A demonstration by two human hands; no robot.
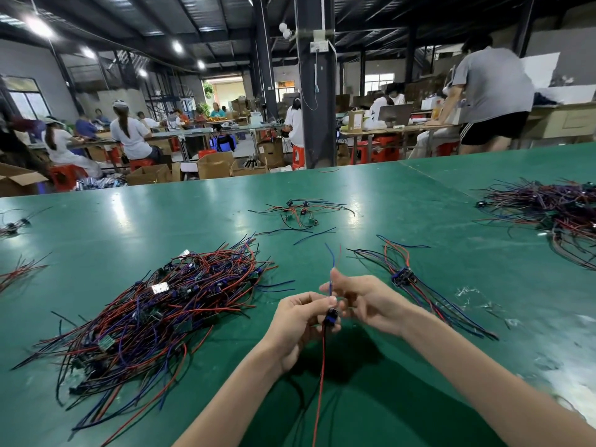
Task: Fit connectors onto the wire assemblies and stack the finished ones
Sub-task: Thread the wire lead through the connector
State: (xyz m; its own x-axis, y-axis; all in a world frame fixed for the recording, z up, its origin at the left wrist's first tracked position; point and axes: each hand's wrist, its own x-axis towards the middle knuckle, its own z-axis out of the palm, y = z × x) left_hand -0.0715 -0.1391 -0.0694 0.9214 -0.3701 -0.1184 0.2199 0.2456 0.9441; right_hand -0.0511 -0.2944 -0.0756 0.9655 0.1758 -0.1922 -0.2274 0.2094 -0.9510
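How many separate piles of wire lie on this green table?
6: big tangle near left, neat stack near right, small cluster centre back, large heap far right, two small bunches at left edge. More may be out of view.

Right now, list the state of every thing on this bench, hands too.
left hand: grips the blue connector, fingers curled.
right hand: pinches the blue wire above it.
wire assembly: held off the table, red lead hanging.
left pile: tangled, loose.
right stack: aligned, connectors together.
far cluster: few pieces, scattered.
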